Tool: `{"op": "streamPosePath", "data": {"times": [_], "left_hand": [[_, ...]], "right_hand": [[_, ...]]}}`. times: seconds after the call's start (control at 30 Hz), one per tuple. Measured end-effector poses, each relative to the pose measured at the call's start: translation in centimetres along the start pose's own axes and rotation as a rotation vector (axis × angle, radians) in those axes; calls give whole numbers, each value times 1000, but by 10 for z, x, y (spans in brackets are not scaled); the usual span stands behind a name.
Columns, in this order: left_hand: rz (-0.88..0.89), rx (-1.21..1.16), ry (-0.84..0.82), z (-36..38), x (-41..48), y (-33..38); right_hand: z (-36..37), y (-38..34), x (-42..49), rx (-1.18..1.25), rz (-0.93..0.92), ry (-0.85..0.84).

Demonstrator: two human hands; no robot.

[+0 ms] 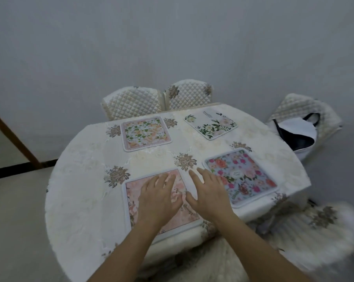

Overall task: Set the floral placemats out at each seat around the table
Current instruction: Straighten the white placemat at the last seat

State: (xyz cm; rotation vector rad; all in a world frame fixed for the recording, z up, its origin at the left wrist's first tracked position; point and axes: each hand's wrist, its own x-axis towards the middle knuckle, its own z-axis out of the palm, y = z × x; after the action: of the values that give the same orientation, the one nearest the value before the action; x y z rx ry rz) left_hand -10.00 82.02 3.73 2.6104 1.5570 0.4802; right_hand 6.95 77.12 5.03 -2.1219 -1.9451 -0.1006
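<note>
- Pink placemat [178,216] lies flat at the table's [80,190] near edge, roughly square, corners slightly skewed leftward.
- Left hand [157,198] rests spread on it, fingers open.
- Right hand [209,193] open, apparently hovering beside.

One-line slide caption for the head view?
Both hands flat over the pink placemat; four placemats laid.

Both hands flat, L hand [158,197] on pink placemat [180,216], R hand [209,195] at its edge.
</note>
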Motion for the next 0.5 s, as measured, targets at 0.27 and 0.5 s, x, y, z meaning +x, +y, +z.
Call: {"op": "streamPosePath", "data": {"times": [0.27,0.5], "left_hand": [[271,-50,-29,22,9,163],[478,-157,-70,54,-19,341]], "right_hand": [[-52,137,-101,-49,290,83],[-104,264,-227,-87,526,106]]}}
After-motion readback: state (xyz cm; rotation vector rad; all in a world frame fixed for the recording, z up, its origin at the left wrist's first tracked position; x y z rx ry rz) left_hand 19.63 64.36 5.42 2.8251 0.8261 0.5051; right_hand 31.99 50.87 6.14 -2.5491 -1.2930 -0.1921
